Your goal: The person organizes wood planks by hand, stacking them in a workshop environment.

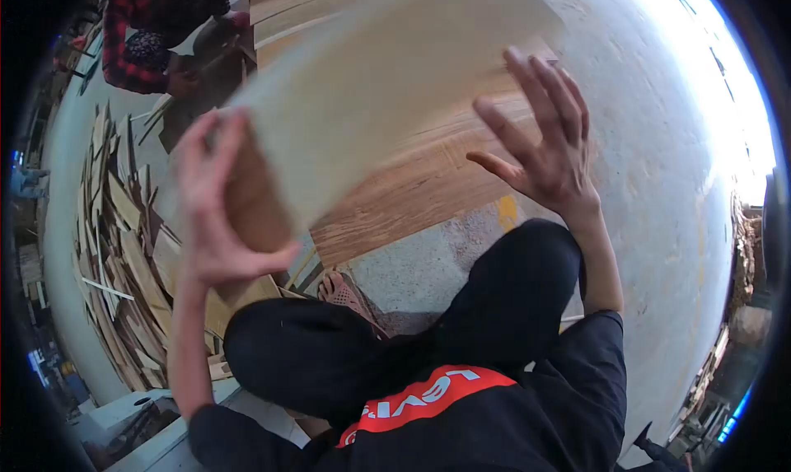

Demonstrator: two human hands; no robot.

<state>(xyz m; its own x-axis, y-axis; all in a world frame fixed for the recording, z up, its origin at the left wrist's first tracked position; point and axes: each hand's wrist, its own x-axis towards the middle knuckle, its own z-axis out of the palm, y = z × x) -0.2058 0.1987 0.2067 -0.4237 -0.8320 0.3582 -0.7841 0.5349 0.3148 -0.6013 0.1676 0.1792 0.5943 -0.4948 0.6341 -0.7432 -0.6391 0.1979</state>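
Observation:
A pale flat wooden board (379, 85), smeared by motion, is held up in front of me and tilted. My left hand (210, 200) grips its left end, thumb low and fingers high, around a brown side face (254, 196). To the right, my right hand (548, 142) is open with its fingers spread, close beside the board's right edge and holding nothing. Beneath the board lie wood-grained panels (412, 196) on the floor, partly hidden by it.
Thin wood offcuts (124, 250) are heaped on the left. A person in a checked red sleeve (119, 44) is at the upper left, near dark pieces. My black-clad knees (527, 266) and sandalled foot (342, 291) are close below. Concrete floor (651, 184) stretches right.

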